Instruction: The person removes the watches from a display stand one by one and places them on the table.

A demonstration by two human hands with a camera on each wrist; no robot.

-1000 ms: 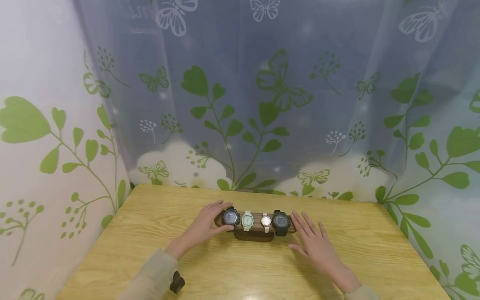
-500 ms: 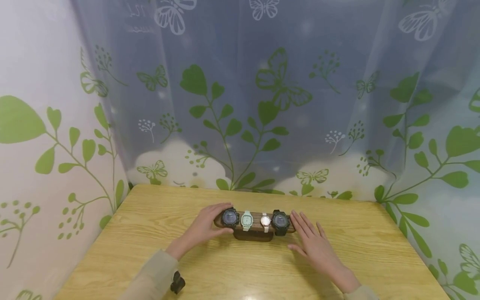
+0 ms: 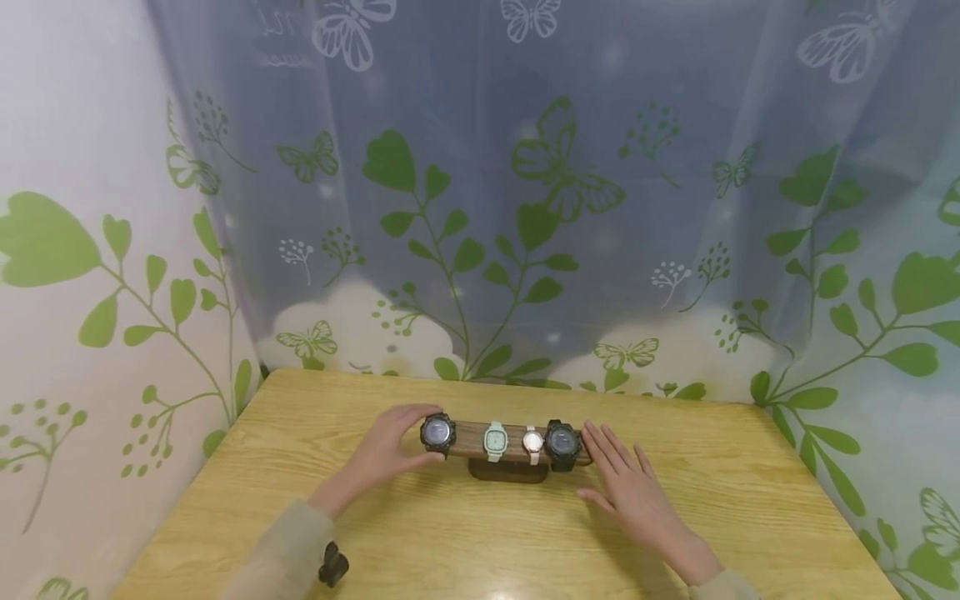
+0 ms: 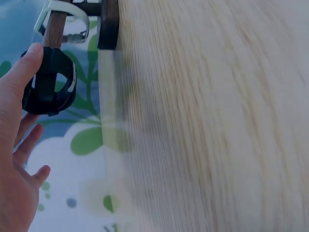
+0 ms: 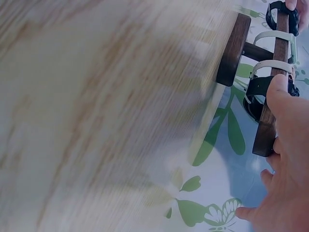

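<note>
A dark wooden watch stand (image 3: 468,439) stands on the table with several wristwatches round its bar. At the bar's left end, my left hand (image 3: 381,450) pinches a black wristwatch (image 3: 438,433) between thumb and fingers; the left wrist view shows the thumb (image 4: 30,60) on its strap. A mint-green watch (image 3: 496,441) and a white-strapped watch (image 3: 532,442) sit further along. Another black watch (image 3: 562,444) is near the right end. There, straight fingertips of my right hand (image 3: 637,500) touch the stand. Whether the right thumb (image 5: 279,89) touches anything, I cannot tell.
The stand's base (image 3: 508,472) rests on a wooden table (image 3: 450,542). Curtains (image 3: 450,208) with leaves and butterflies hang behind and at both sides. A small black object (image 3: 333,565) is at the left sleeve.
My left hand and the left black watch have moved left along the bar, leaving a wider gap to the mint-green watch. The right hand has stayed in place.
</note>
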